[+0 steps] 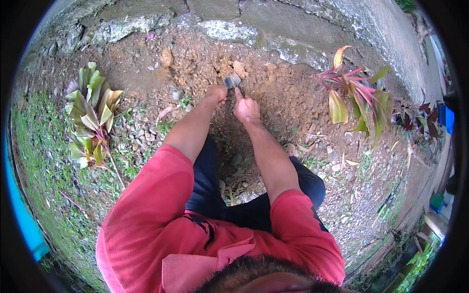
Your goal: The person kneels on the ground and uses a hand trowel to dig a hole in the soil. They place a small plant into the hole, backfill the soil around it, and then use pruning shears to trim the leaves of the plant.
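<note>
My left hand [217,94] is closed in a fist at the lower edge of a small metal trowel blade [232,80]; it appears to grip the trowel, whose handle is hidden. The index finger of my right hand [247,109] stretches up to the blade's lower right edge, while its other fingers look curled. Whether anything lies in the right palm does not show. The blade rests against loose brown soil [205,69]. Just above it sits a pale orange clod [240,69], and a larger clod [166,56] lies farther left.
A leafy cut plant stem [97,121] lies on the left. At right, a pink-stemmed plant [361,88] leans over the soil. Beyond the dirt runs a weathered concrete wall [293,27]. A grey stone [178,94] and several pebbles [146,133] are left of my arms.
</note>
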Demonstrator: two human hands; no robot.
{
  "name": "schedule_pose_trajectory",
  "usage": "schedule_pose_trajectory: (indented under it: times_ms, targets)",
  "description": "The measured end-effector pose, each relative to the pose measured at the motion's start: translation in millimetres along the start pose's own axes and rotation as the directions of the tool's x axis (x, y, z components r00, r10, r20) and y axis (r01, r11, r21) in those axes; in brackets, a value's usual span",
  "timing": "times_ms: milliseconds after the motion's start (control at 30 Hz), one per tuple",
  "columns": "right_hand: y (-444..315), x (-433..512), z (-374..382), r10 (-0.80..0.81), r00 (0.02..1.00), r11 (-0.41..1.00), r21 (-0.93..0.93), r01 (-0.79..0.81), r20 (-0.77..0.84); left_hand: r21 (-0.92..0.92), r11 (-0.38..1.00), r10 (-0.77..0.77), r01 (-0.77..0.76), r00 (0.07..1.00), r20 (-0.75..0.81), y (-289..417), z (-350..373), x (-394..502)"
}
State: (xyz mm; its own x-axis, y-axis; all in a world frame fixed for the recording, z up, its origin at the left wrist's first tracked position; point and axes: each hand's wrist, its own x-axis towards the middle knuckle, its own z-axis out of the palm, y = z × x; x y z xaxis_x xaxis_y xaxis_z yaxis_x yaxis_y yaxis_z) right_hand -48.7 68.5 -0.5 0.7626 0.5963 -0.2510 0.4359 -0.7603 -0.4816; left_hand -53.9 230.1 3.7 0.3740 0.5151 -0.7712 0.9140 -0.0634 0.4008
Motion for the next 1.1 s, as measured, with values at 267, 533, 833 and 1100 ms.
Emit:
schedule_pose_trajectory:
  times_ms: [267, 533, 833, 1100]
  targets:
    - [-74, -28, -25, -0.142, 0.984, 0.979, -0.162, 0.124, -0.104, -0.819, 0.565, 0.197, -0.1, 0.98, 0.016, -17, -62, -9]
    - [-109, -37, -37, -0.214, 0.936, 0.958, -0.247, 0.145, -0.28, -0.978, 0.117, 0.134, -0.171, 0.979, -0.155, -43, -84, 26]
    - [-103, -65, -81, 0.171, 0.982, 0.953, 0.241, -0.187, 0.085, -0.927, 0.2, -0.123, -0.316, 0.931, -0.344, -21, -104, 6]
    - [-51, -49, -110, 0.304, 0.854, 0.775, 0.412, -0.479, 0.422, -0.459, 0.879, 0.146, -0.129, 0.989, 0.0, -13, -6, -73]
